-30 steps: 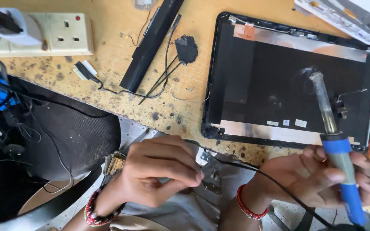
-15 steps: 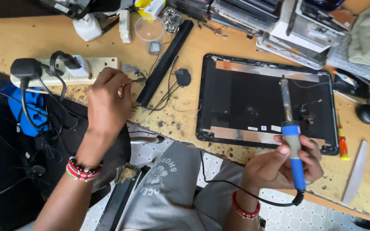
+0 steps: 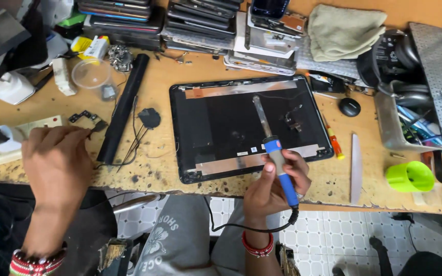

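Observation:
My right hand (image 3: 272,186) grips a soldering iron (image 3: 278,159) by its blue handle. The metal tip points up and away over a black laptop lid (image 3: 216,128), which lies inner side up on the wooden bench (image 3: 149,168). The iron's black cord loops down below my wrist. My left hand (image 3: 57,158) rests palm down on a white socket strip (image 3: 37,124) at the bench's left edge, covering most of it. Its fingertips are hidden, so I cannot tell what they hold. A small black metal piece (image 3: 97,126) lies just beyond its knuckles.
A long black bar (image 3: 124,107) lies left of the lid, with thin wires and a small black disc (image 3: 149,117) beside it. Stacked laptops (image 3: 200,23) and a grey cloth (image 3: 344,30) line the back. To the right are a black mouse (image 3: 349,106), an orange screwdriver (image 3: 333,140), a white blade (image 3: 356,168) and a green cup (image 3: 410,176).
My left hand went from my lap up to the socket strip and stays there. My view has pulled back, and my right hand keeps the soldering iron upright over the lid.

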